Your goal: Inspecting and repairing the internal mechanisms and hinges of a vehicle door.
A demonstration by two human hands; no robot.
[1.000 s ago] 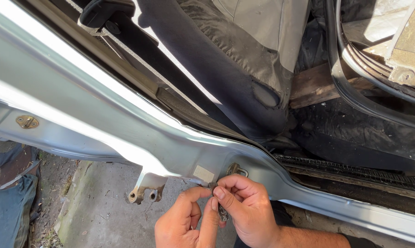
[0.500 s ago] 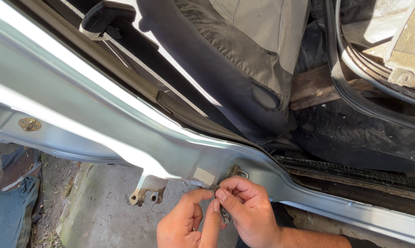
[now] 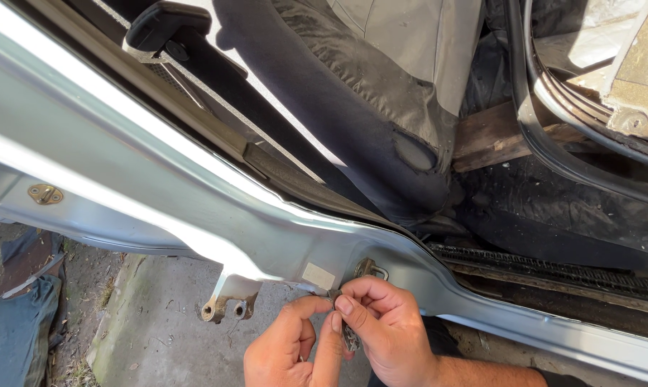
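- Pale metallic-blue car body pillar (image 3: 195,215), door absent; bare lower hinge (image 3: 227,301) hanging free at near centre.
- Left hand (image 3: 291,351) and right hand (image 3: 385,333) pressed together, fingertips pinching a small dark metal part (image 3: 349,337) just below the striker loop (image 3: 370,269).
- Fitting judged mid-way: part not yet seated.
- Worn seat (image 3: 367,107) beyond, far side.

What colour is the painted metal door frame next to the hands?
Pale silver-blue: the painted metal door frame, best seen in the head view.
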